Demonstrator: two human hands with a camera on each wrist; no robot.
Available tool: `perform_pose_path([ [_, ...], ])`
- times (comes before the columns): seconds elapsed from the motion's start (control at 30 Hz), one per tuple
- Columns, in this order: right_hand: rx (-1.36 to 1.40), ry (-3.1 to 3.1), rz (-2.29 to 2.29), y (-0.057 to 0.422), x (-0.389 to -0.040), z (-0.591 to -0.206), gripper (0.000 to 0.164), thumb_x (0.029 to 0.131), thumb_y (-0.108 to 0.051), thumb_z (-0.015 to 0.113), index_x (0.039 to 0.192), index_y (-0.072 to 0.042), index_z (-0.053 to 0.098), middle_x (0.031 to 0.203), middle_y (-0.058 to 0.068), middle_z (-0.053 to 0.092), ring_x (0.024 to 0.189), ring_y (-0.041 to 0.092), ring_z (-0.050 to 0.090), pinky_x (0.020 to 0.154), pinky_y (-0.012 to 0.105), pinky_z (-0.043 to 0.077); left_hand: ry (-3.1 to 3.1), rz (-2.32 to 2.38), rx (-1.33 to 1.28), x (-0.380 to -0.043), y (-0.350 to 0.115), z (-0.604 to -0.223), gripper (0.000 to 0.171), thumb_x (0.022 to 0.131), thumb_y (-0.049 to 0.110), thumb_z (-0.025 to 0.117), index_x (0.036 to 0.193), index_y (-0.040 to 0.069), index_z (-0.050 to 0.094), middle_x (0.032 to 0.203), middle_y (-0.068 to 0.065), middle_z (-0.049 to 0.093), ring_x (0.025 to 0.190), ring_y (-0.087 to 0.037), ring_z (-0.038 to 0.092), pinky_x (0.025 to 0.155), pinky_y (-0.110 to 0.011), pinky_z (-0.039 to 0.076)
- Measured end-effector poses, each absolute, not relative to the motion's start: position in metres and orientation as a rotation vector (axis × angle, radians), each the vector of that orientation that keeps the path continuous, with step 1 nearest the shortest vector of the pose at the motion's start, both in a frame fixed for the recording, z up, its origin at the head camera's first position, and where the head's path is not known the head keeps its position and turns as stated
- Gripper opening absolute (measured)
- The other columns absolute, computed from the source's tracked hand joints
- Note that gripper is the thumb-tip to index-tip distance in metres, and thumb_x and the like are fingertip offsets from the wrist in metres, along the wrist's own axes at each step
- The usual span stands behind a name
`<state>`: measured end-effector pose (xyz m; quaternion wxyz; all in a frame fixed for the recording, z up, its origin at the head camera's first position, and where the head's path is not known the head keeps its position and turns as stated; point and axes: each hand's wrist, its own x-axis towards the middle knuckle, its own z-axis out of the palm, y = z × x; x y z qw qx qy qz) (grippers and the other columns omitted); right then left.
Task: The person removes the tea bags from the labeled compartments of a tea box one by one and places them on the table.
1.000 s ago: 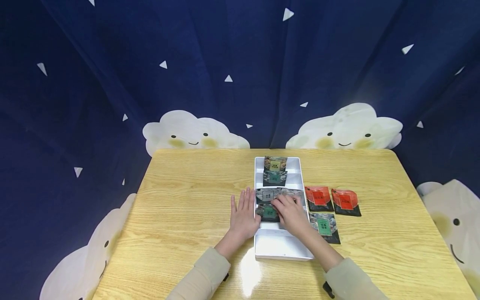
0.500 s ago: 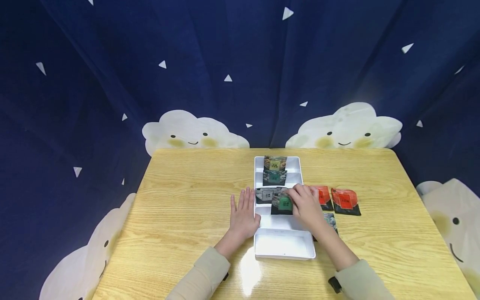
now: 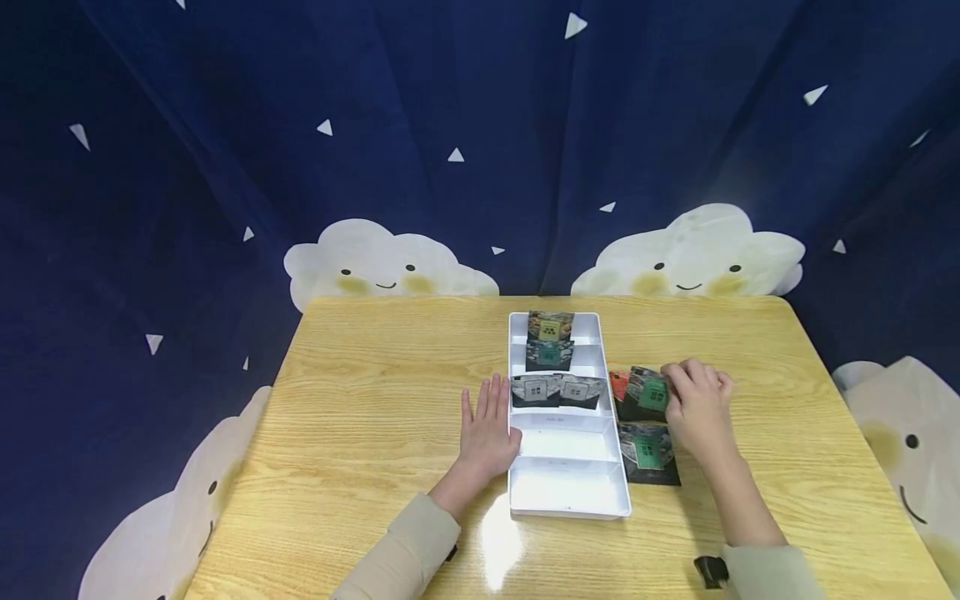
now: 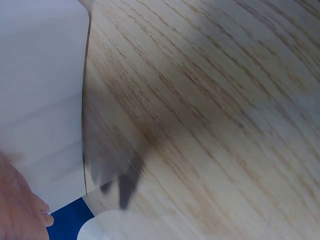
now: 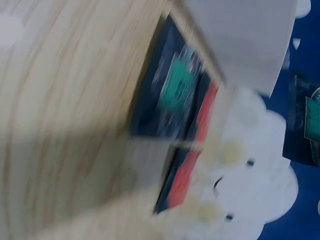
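A white compartment tray (image 3: pixel 570 487) stands lengthwise on the wooden table. Fingers straight, my left hand (image 3: pixel 487 433) lies along its left wall. Beyond the tray's right side, my right hand (image 3: pixel 701 410) pinches the edge of a black sachet with a green label (image 3: pixel 648 394). That sachet hangs raised in the right wrist view. Another green-labelled sachet (image 3: pixel 649 457) lies flat by the tray. Two red-and-black sachets lie behind it; the nearer red sachet (image 3: pixel 618 383) is partly covered in the head view, and the farther red sachet (image 5: pixel 183 181) shows in the right wrist view.
Two grey-labelled sachets sit side by side in the tray's middle compartment, the left grey sachet (image 3: pixel 536 391) slightly overlapping the other. Behind them are a teal-labelled sachet (image 3: pixel 549 356) and a yellow-labelled sachet (image 3: pixel 551 327). A dark blue curtain (image 3: pixel 420 100) hangs behind the table.
My right hand has lifted the green-labelled sachet out of the tray's fourth compartment and carried it right, over the red sachets. My left hand has stayed put.
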<state>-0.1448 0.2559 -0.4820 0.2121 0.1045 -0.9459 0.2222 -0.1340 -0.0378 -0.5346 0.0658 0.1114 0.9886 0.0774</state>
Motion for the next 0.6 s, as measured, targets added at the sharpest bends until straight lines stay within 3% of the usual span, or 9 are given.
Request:
perform_pose_path([
  [0.3, 0.139, -2.709, 0.592, 0.303, -0.134, -0.499, 0.019, 0.079, 0.006, 0.042, 0.093, -0.002, 0.053, 0.086, 0.017, 0.045, 0.084, 0.037, 0.039, 0.080, 0.058, 0.022, 2.982, 0.242, 0.337, -0.135, -0.038, -0.536, 0.075, 0.089, 0.034, 0.038, 0.148, 0.008, 0.001, 0.154, -0.009, 0.003, 0.140, -0.025, 0.002, 0.109, -0.051, -0.005],
  [0.6, 0.111, -2.891, 0.543, 0.334, -0.120, -0.519, 0.028, 0.076, 0.004, 0.039, 0.101, 0.000, 0.052, 0.089, 0.018, 0.043, 0.089, 0.039, 0.037, 0.078, 0.059, 0.020, 3.002, 0.261, 0.361, -0.134, -0.039, -0.536, 0.073, 0.087, 0.032, 0.039, 0.147, 0.006, 0.006, 0.153, -0.010, 0.007, 0.140, -0.027, 0.007, 0.109, -0.051, -0.004],
])
